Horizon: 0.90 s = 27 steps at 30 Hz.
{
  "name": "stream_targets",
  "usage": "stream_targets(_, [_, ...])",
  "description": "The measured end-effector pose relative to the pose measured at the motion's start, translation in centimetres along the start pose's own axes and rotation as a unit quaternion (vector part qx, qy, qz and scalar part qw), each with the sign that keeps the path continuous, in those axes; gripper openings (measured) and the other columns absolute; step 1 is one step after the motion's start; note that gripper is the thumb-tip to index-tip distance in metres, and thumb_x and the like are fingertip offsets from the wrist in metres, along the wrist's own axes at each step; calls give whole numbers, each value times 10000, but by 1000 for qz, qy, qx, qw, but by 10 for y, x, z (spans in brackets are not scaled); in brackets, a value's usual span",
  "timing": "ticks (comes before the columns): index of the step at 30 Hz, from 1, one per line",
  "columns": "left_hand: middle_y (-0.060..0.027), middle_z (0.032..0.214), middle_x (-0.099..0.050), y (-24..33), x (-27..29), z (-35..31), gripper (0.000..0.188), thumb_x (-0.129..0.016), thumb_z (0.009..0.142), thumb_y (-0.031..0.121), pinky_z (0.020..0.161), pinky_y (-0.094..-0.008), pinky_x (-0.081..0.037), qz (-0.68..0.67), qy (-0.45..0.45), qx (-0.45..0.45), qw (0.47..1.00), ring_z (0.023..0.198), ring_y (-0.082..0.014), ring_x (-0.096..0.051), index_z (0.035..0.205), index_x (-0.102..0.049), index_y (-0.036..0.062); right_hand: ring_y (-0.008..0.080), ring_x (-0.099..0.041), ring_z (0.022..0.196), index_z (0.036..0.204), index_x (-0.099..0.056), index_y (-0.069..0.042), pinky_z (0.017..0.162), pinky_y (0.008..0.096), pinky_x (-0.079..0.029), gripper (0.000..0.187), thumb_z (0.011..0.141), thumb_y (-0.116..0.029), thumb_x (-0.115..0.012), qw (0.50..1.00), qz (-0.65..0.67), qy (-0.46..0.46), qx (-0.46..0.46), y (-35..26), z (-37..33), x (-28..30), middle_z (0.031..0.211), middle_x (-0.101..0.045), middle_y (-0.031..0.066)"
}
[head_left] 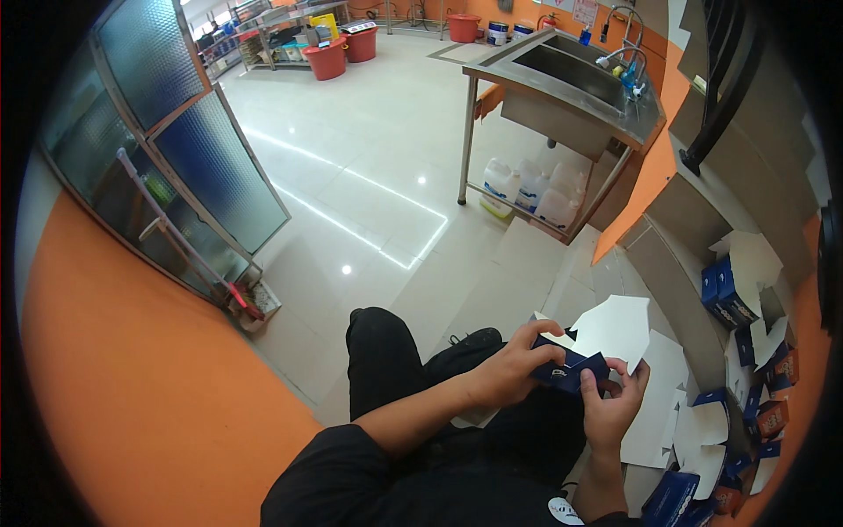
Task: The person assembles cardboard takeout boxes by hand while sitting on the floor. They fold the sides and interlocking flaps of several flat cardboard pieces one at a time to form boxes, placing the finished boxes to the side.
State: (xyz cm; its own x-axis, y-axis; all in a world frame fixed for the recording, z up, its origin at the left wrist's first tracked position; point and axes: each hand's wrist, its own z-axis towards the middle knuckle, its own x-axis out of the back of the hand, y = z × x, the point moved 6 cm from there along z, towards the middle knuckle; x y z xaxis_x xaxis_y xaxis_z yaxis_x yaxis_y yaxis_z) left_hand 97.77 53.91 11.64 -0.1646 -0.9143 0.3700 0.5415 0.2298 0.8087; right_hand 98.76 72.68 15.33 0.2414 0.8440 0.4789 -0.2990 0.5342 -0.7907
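Observation:
Above my lap I hold a partly folded carton (569, 372), dark blue outside and white inside. Its large white flap (616, 323) stands raised on the far side. My left hand (524, 362) grips the left end with bent fingers over the top edge. At the right end, my right hand (612, 400) pinches the carton, its thumb on the blue face and its fingers behind. Flat white cardboard blanks (652, 430) lie on the step just right of my right hand.
Several blue, white and orange cartons (672, 499) lie on the steps at right. An orange wall (167, 378) borders the left, beside a glass door (211, 162) and a long-handled tool (167, 220). Ahead stand a steel sink (562, 75), plastic jugs (500, 182) and red tubs (327, 61).

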Motion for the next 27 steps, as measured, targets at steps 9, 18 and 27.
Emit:
stream_targets(9, [-169, 1330, -478, -23, -7, 2, 475, -660, 623, -149, 1113, -460, -394, 30, 32, -27, 999, 1337, -416, -445, 1026, -645, 102, 276, -640, 1100, 1049, -723, -23, 824, 306, -584, 321, 758, -60, -855, 998, -30, -44, -16, 24, 10, -6, 1271, -513, 160])
stream_targets(18, [-188, 1435, -412, -37, -16, 11, 467, -833, 677, -14, 1107, -508, -413, 72, 68, -73, 992, 1388, -424, -410, 1101, -696, 125, 390, -543, 1207, 1325, -559, -85, 1054, 433, -459, 686, 722, -160, -878, 988, -69, -136, 10, 19, 10, -10, 1354, -438, 217])
stream_targets(27, [-212, 1609, -141, -22, -8, 10, 797, -873, 787, 181, 1052, -495, -494, 120, 147, -68, 980, 1393, -407, -400, 1456, -451, 85, 189, -714, 897, 1289, -506, -10, 722, 249, -588, 641, 767, -62, -875, 969, 28, 243, -41, 80, 51, 243, 1195, -622, 134])
